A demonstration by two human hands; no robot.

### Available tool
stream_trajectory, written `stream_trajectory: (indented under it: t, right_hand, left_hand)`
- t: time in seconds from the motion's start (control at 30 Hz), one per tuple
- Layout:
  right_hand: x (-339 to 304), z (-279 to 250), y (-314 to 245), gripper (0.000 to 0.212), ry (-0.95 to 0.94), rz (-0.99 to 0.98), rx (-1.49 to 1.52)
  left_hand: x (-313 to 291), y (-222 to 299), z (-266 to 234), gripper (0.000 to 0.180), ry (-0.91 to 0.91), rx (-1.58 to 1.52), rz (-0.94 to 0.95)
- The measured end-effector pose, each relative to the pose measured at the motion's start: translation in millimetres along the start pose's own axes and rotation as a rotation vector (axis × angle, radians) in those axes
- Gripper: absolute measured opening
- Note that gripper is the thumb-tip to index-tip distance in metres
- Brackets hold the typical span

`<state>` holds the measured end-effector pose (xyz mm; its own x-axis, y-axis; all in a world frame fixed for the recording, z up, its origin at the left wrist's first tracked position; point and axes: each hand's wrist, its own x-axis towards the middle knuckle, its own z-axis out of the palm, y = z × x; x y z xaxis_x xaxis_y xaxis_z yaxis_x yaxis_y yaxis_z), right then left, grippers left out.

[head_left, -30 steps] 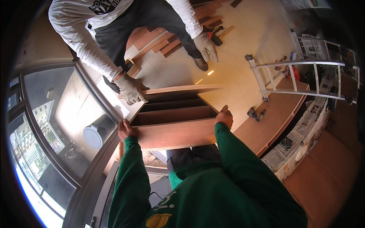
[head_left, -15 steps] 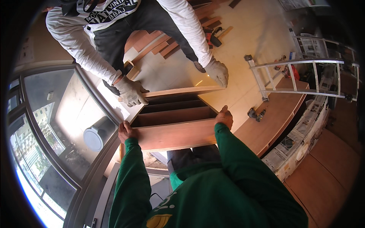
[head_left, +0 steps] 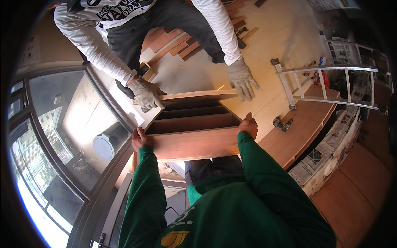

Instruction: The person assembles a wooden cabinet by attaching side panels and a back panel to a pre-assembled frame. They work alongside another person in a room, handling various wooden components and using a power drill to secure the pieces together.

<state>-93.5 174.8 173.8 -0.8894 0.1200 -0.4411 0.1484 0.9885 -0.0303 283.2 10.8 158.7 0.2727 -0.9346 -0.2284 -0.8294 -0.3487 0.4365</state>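
Observation:
Between me and a co-worker stands a reddish-brown wooden cabinet (head_left: 194, 144) with dark inner compartments split by crosswise boards. My left hand (head_left: 141, 139) is closed round its near left corner, the thumb over the top edge. At the near right corner my right hand (head_left: 248, 126) grips the same cabinet, fingers curled over the edge. Across from me, the co-worker's gloved hand (head_left: 145, 94) on the left rests on the cabinet's far board (head_left: 198, 95). The co-worker's other gloved hand (head_left: 243, 79) is spread just off that board's right end.
A glass window frame (head_left: 103, 99) runs along the left. On the right, a power drill (head_left: 283, 123) lies on a long wooden panel (head_left: 285, 144), beside an aluminium ladder (head_left: 326, 68). Wood planks (head_left: 171, 43) lie on the far floor. Paper-covered material (head_left: 322, 155) borders the panel.
The co-worker's right-side gloved hand has lifted off the far board's end and spread its fingers. My hands keep their hold on the cabinet; the view has shifted slightly.

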Motion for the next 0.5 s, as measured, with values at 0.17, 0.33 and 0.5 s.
stream_trajectory:
  t: [0.17,0.33,0.5]
  right_hand:
    - [-1.3,-2.3,-1.9,0.066,-0.003,0.007,-0.011]
    - [0.7,0.2,-1.1,0.066,-0.007,-0.006,0.013]
    - [4.9,3.5,3.8,0.065,-0.041,-0.033,0.094]
  left_hand:
    - [-1.3,0.3,-0.9,0.042,-0.006,0.009,-0.017]
    - [2.1,-4.9,-0.1,0.043,-0.026,0.010,-0.047]
    - [-0.4,2.4,-5.3,0.047,-0.045,-0.016,-0.088]
